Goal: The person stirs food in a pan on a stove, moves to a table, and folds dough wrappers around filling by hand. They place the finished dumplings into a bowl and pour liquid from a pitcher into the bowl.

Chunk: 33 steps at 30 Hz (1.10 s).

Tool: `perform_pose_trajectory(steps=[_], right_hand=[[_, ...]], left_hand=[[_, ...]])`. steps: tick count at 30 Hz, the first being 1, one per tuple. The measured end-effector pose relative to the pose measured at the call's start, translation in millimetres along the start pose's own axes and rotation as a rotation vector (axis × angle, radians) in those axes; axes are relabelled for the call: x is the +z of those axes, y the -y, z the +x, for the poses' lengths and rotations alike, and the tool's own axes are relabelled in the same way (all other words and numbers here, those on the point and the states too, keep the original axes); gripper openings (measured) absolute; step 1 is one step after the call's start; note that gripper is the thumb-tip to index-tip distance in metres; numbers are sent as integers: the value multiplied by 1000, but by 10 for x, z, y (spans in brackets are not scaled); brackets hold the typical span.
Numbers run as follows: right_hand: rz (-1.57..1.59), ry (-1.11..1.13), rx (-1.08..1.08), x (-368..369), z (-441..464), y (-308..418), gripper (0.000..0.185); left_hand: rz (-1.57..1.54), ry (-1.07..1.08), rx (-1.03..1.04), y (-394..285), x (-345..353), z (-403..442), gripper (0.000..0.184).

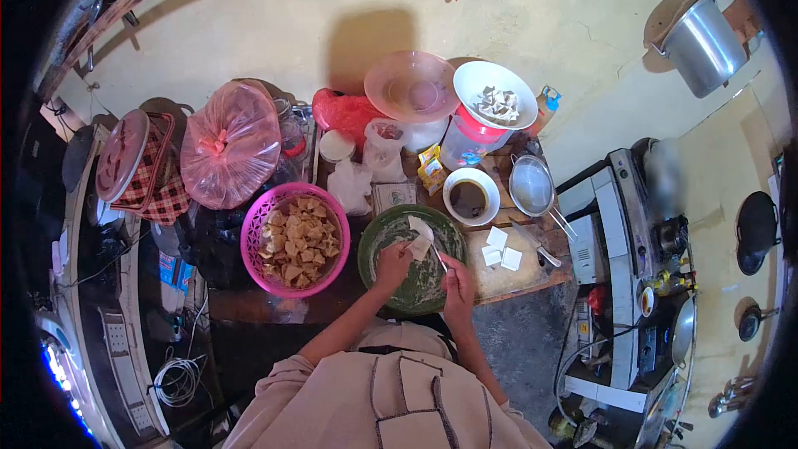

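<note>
1. We have the piece (421,250) over the green bowl (366,256), at the fingertips of the left hand (394,265). It is tan and small, with a flat face turned partly toward us.
2. Our left fingers are together, pinching the piece at its near-left side; the far side stands free of them.
3. Our right hand (456,284) is clamped round the handle of a thin metal utensil (440,257). Its tip lies close by the piece; whether the two touch, we cannot tell.
4. We judge the piece light, so holding it up should ask little of the wrist.
5. We also take it to be soft, with some give in its skin; a hard squeeze could split it or tear a corner.
6. Pale paste (426,282) streaks the inside of the bowl. It looks thick and sticky, so smeared fingers would probably slip on the skin.
7. The best hold, we think, is by two opposite outer sides, thumb against fingertips, pressing lightly and leaving the upper face bare.
8. Similar tan chunks (299,241) fill the pink basket (252,218) to our left. They look dry and irregular, easiest to lift singly by their edges.
</note>
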State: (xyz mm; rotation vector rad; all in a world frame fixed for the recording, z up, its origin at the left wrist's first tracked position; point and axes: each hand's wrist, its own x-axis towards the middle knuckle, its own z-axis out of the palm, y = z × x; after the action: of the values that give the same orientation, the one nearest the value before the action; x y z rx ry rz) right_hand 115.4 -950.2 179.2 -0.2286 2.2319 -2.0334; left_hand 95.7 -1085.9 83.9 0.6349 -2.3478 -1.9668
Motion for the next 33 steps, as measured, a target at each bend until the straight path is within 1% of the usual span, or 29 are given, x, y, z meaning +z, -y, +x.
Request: perform_pose_trajectory(steps=[2,6,9,12,15,17,18,20,21,23,24,26,27,29,30,33], right_hand=[[5,0,3,-12,-7,-2,28],[-3,-2,20,-78,-12,51,27],[-82,-57,-108,-239,63,-128,28],[-122,-88,38,-436,130,-124,26],[-728,1,-57,-625,198,-399,23],[-922,217,136,-670,194,-558,22],[-1015,326,235,-646,199,-520,21],[-1130,273,300,-553,161,-426,19],[-1187,246,332,-483,142,-307,19],[-1322,-27,20,-387,96,-47,17],[-1377,-167,-137,-365,99,19,17],[-1033,-101,-392,-390,219,-68,19],[-856,-71,-512,-395,251,-80,21],[-838,-16,-606,-278,198,-82,24],[-828,10,-653,-205,175,-77,26],[-737,46,-667,-98,219,-180,28]], left_hand=[[-144,75,-90,70,10,35,29],[-322,125,-153,168,14,73,28],[-462,181,-168,219,-44,98,27],[-640,228,-142,238,-110,107,27],[-746,315,-140,56,-252,73,28],[-773,379,-133,1,-308,61,29],[-783,401,-126,-1,-312,63,29],[-803,443,-113,11,-314,55,29],[-755,466,-95,38,-308,60,28],[-659,509,-62,107,-298,76,27],[-663,515,-85,69,-308,64,26],[-671,530,-131,-5,-313,27,24],[-703,502,-144,-58,-297,-4,23],[-767,444,-168,-148,-250,-49,23],[-753,451,-152,-141,-240,-52,23],[-749,461,-116,-179,-219,-90,25]])
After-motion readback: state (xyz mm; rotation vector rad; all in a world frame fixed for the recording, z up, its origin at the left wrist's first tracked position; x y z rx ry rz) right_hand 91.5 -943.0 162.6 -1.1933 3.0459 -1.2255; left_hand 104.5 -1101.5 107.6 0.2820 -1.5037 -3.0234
